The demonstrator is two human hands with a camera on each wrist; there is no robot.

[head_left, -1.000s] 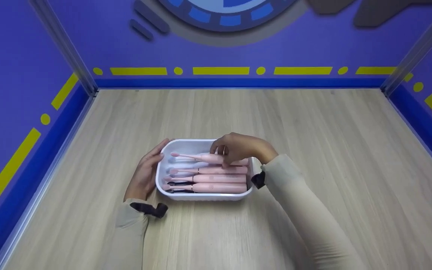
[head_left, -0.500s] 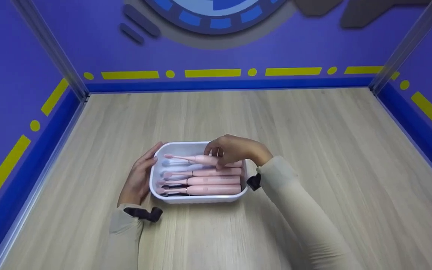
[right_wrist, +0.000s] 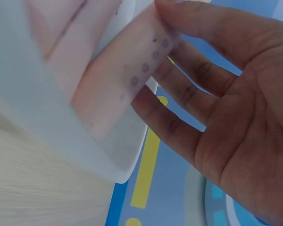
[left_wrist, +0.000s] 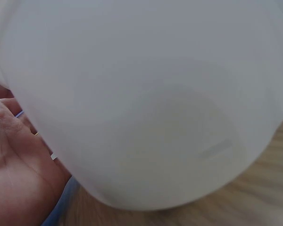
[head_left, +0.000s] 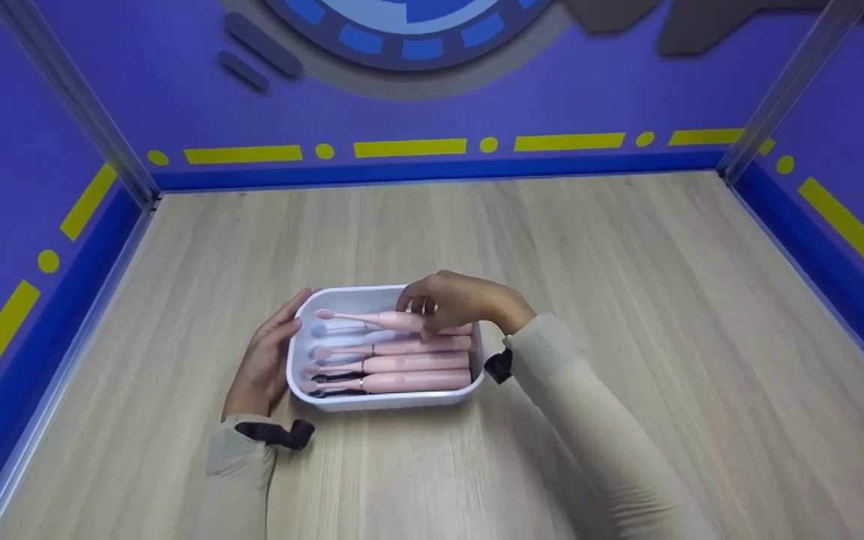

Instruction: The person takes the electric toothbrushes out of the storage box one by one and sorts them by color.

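Note:
A white plastic container point(head_left: 387, 403) sits at the middle of the table. My left hand point(head_left: 258, 367) holds its left end, fingers along the outer wall and thumb at the rim. With thumb and fingers, my right hand point(head_left: 466, 300) grips the handle of a pink electric toothbrush point(head_left: 394, 321) near the container's far side. In the right wrist view, the toothbrush handle point(right_wrist: 127, 77) shows a row of small round marks between the fingertips. Several more pink electric toothbrushes point(head_left: 417, 382) lie side by side below it, heads to the left. White ones point(head_left: 334, 330) and black ones point(head_left: 336, 393) partly show beneath.
The light wood table point(head_left: 589, 247) extends on all sides of the container. Purple-blue panels point(head_left: 402, 112) with yellow dashes stand at the back and both sides. A black wrist strap point(head_left: 274, 433) is on each sleeve.
The head view has shifted, so everything sits slightly further left in it. Both hands keep their places on the container and the toothbrush, with hardly any other movement.

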